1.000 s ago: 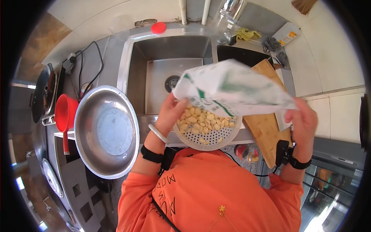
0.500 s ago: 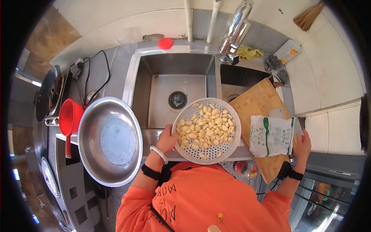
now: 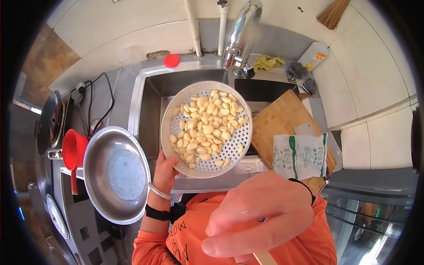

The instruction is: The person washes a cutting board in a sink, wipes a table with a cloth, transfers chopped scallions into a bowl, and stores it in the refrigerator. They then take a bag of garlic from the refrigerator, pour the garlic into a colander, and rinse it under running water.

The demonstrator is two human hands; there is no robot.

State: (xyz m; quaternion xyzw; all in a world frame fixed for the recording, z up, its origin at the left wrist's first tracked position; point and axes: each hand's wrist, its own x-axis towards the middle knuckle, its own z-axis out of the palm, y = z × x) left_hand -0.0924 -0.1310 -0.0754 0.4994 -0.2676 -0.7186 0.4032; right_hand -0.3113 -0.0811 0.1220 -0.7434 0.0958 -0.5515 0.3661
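Note:
My left hand [image 3: 165, 171] grips the lower left rim of a pale perforated colander [image 3: 168, 128], tilted over the sink. Many cream-coloured beans [image 3: 207, 119] lie in it. Close to the camera, my right hand [image 3: 265, 212] is raised over my orange sweater with its fingers curled. A beige stick-like piece [image 3: 265, 258] shows just below it; I cannot tell whether the fingers touch it. Left of the colander stands a wide metal basin [image 3: 90, 172]. On the right, a white and green plastic bag [image 3: 302, 157] lies on a wooden cutting board [image 3: 276, 117].
The colander partly covers the steel double sink [image 3: 148, 101], with a chrome faucet [image 3: 240, 39] behind. A red ladle [image 3: 73, 150] is at the left, near a black cable [image 3: 108, 95]. A yellow cloth [image 3: 267, 62] and scouring pads [image 3: 297, 70] lie behind the board.
My right hand has left the bag and board side and come up close to the camera. The colander in my left hand has moved forward and left over the sink. The view has shifted.

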